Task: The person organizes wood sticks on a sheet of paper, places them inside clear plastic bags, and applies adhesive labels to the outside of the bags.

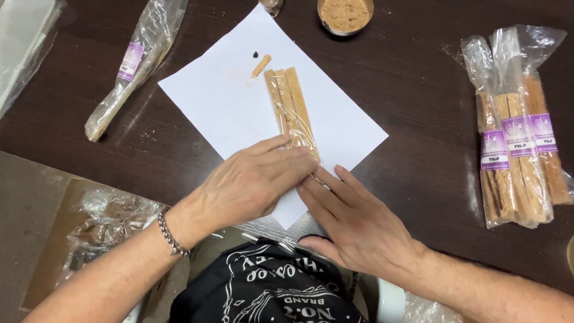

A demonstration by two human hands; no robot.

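Two hands meet on the white paper sheet (233, 101): left of it lies an empty clear bag (134, 60), on it the left hand (251, 179) and right hand (353, 224) press flat, fingers together, on the wrapped stick bundle (293, 110), and right of it lie three labelled packs (517, 137)

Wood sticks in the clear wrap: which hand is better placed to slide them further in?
Probably left. The left hand lies over the wood sticks at the wrap's lower end; the right hand rests beside it on the white paper.
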